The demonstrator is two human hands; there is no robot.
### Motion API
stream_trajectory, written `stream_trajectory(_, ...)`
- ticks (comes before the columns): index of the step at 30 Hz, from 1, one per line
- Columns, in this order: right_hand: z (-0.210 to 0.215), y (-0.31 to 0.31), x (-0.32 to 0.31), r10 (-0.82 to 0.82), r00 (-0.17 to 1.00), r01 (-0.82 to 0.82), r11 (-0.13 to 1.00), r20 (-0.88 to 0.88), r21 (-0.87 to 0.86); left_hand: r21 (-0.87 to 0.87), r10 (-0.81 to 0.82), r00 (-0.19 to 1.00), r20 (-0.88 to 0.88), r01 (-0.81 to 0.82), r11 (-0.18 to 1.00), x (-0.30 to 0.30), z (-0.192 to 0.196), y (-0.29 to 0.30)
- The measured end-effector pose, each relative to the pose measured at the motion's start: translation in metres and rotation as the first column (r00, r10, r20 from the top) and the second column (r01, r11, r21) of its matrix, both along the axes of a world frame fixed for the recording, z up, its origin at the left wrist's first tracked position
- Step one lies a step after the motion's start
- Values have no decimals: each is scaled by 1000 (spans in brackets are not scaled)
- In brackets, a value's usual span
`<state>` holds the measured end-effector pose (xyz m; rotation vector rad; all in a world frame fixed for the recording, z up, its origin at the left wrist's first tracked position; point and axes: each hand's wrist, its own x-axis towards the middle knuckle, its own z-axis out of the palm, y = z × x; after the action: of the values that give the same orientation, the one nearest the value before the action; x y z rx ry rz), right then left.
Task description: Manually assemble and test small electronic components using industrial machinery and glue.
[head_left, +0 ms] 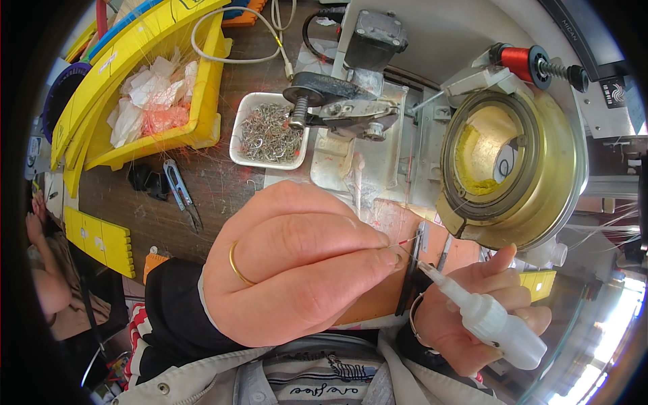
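My left hand, with a gold ring on one finger, is closed in a pinch at the centre. From its fingertips juts a thin fish hook with a red thread binding; most of it is hidden by the fingers. To the right, my right hand holds a small white dropper bottle, tilted with its narrow tip up and left. The tip is close by the red binding; whether they touch I cannot tell. Beyond my left hand stands a white tray of loose metal fish hooks.
A machine with a brass-coloured round drum and a red thread spool stands at the right. A yellow bin with paper scraps and red thread is at the left, near thread snips. Another person's arm shows at far left.
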<state>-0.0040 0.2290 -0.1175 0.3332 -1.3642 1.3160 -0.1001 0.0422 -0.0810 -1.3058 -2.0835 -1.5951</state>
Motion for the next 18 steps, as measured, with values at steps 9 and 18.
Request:
stream_trajectory(9,0,0,0,20,1000,-20,1000,-2,7,7,-2,1000,-16,2,1000,-1,-3,1)
stream_trajectory(18,6,-8,-2,32,999,-31,996,3,-85,19,-12,999,-47,13,1000,-4,-5,0)
